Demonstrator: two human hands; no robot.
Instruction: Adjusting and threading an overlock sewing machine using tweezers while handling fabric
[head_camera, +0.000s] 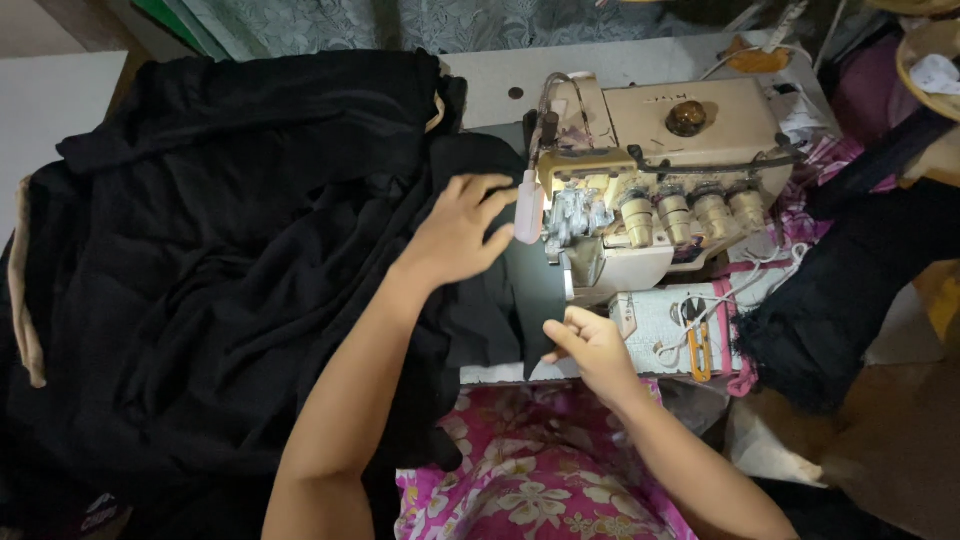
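the left hand (462, 228) lies flat and spread on the black fabric (230, 260), fingers open and pressing rather than gripping, its fingertips just beside the small glowing lamp (528, 206) at the head of the cream sewing machine (660, 190). the right hand (592, 345) pinches the near edge of the same cloth between thumb and fingers, just below the machine's front; the fingertips curl under the fabric, so how much cloth they hold cannot be made out. the black fabric is heaped over the left part of the white table (60, 110), and a narrow strip of it runs under the presser area (572, 215), where needle and foot are lost in dark metal and glare. folds in the heap are hard to separate, black on black, and its lower edge drops out of sight past the bottom of the picture. a tan trim (22, 300) shows along the far left border of the cloth. four tension dials (690, 210) sit in a row on the machine's front. orange-handled snips (698, 345) rest on a white panel below the machine, near tangled white cord. a second dark cloth (850, 290) hangs to the right, its far end cut off. pink flowered cloth (540, 470) covers the lap, partly hidden by both forearms.
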